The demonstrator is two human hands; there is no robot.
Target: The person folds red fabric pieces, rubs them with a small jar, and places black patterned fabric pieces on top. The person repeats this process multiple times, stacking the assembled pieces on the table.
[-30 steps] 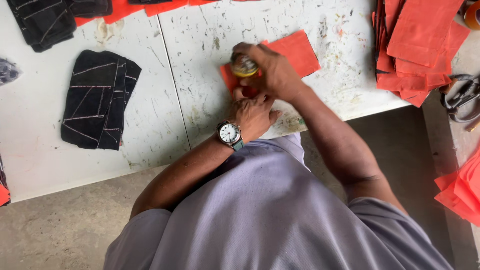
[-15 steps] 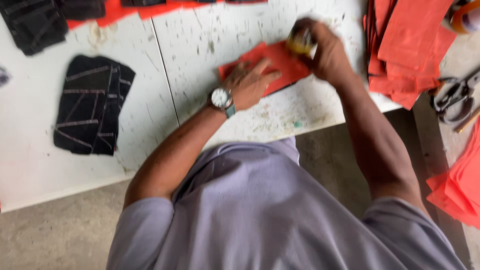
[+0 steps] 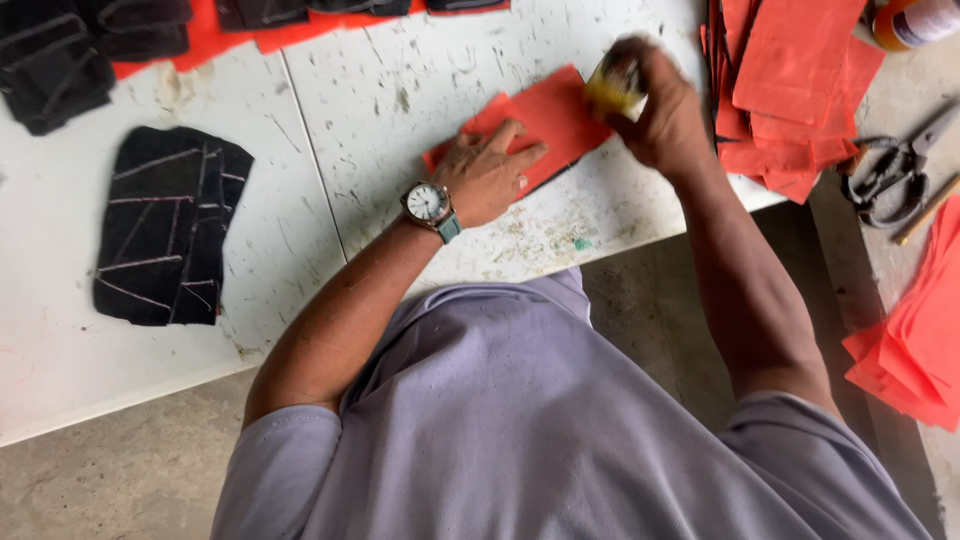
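Your right hand (image 3: 665,115) is closed around a small yellowish object (image 3: 612,88), blurred, held at the far right corner of the flat orange-red cloth piece (image 3: 545,115). Your left hand (image 3: 490,175), wristwatch (image 3: 430,205) on it, lies open and flat, pressing the near end of that piece onto the scuffed white tabletop (image 3: 380,80). Just right of it sits a stack of orange-red cloth pieces (image 3: 800,80), with dark scissors (image 3: 890,170) beyond. A black cloth piece with pale chalk lines (image 3: 170,225) lies well to the left. Below the table edge is bare concrete floor (image 3: 100,480).
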